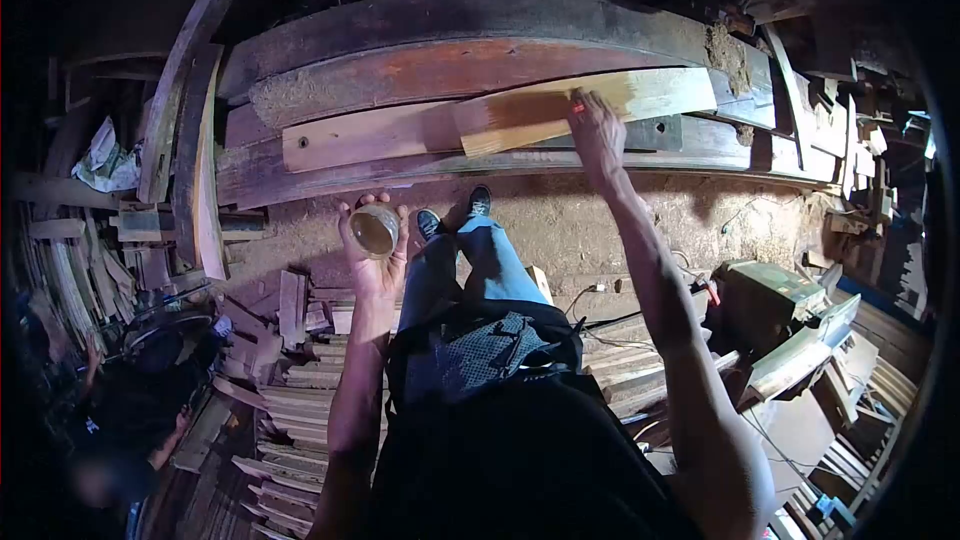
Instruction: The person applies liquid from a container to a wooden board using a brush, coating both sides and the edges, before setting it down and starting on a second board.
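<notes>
The broad beams are laid side by side across 12 o'clock, too overlapped and shadowed for a sure count. On them two paler boards can be counted: the knotted board towards 11, and the partly darkened board from 12 to 1, their ends meeting or overlapping near 12. On the latter, a brown, wet-looking stretch is seen across the middle, while the end towards 1 is left pale; by judgement, more than half has been covered. No such dark stretch is seen on the knotted board. Another person is seen at 8. Two hands of the wearer are in view. The right hand, at 1, is laid with its fingers on the darkened part; whether anything is gripped beneath them cannot be told. By the left hand, at 8, one small round bowl is clasped, fingers curved around its sides.
</notes>
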Action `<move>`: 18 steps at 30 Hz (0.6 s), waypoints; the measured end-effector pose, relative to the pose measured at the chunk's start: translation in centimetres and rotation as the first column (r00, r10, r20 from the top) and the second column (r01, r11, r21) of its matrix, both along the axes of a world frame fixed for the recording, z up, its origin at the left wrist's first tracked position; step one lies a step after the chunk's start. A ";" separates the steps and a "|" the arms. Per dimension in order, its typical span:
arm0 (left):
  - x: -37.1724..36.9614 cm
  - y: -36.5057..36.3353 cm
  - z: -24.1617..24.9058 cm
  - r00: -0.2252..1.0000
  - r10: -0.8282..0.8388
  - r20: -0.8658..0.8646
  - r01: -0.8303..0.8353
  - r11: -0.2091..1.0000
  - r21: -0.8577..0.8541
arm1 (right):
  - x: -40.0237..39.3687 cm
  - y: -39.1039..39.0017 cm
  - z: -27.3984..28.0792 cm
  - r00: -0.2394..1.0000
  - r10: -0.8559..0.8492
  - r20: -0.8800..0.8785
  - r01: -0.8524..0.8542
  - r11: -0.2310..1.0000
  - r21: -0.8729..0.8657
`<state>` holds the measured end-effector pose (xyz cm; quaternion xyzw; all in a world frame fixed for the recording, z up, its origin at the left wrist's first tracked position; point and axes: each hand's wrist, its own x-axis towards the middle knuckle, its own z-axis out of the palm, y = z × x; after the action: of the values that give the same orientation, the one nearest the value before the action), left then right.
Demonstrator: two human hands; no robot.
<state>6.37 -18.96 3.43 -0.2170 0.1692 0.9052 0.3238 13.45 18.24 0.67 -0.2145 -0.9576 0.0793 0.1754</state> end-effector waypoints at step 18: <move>-0.4 -3.5 0.2 0.999 -0.039 0.003 0.039 0.997 0.069 | -2.8 -1.0 -3.7 0.950 -0.220 -0.222 0.074 0.847 -0.526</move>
<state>5.94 -22.43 3.66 -0.2042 0.1415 0.9035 0.3491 10.66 17.24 -2.99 -0.3135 -0.8489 0.3455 0.2484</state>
